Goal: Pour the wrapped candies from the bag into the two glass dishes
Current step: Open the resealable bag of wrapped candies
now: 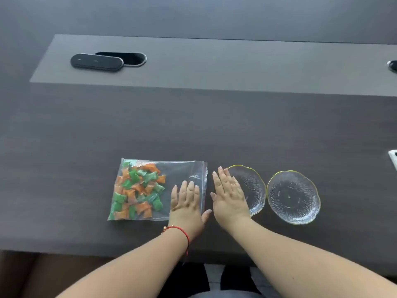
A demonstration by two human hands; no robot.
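Observation:
A clear zip bag (182,171) lies flat on the dark table, its zip edge toward the right. Green and orange wrapped candies (137,190) fill its left half. My left hand (187,201) rests flat, fingers apart, on the bag's empty right end. My right hand (228,194) lies flat beside it, covering the left part of the nearer glass dish (254,186). A second glass dish (293,197) with a yellow rim sits just to the right. Both dishes hold nothing.
A raised grey strip (214,67) runs across the back of the table, with a black oval cable port and its slid-off lid (96,62). A white object (393,157) pokes in at the right edge. The table's front edge (86,252) lies close below my wrists.

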